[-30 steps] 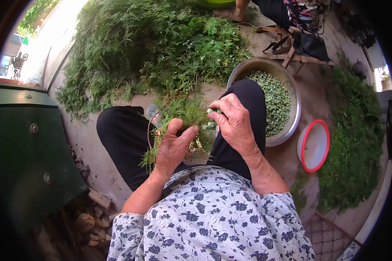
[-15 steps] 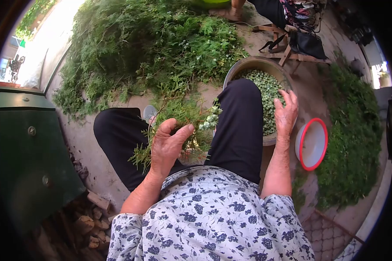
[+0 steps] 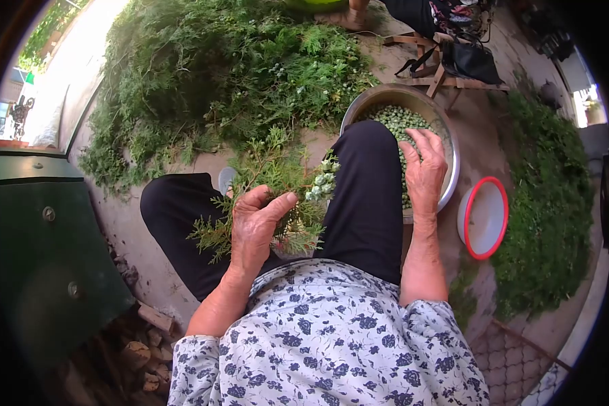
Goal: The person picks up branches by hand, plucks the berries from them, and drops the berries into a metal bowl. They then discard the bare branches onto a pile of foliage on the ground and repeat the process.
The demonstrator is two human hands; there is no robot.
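Sprig (image 3: 277,183) of feathery green foliage, with a cluster of pale green berries at its right tip, sits over the person's lap between the two black-clad knees. The left hand (image 3: 254,227) holds it: fingers curled around the lower stems, thumb laid across the top, a closed grip on the bunch.

The right hand (image 3: 423,169) is over the near edge of the metal basin (image 3: 446,145), fingers loosely spread and slightly bent, palm down. Nothing is visibly pinched in it; whether the fingertips touch the green berries (image 3: 396,118) filling the basin or hover just above them cannot be told from this angle. The basin stands on the ground just beside the right knee.

A white bowl with a red rim (image 3: 484,216) lies on the ground to the right of the basin, close to it. A large heap of cut green branches (image 3: 216,68) covers the ground ahead of the knees, and a second spread of greenery (image 3: 548,223) lies beyond the white bowl. Another person's foot (image 3: 350,13) shows at the top edge.
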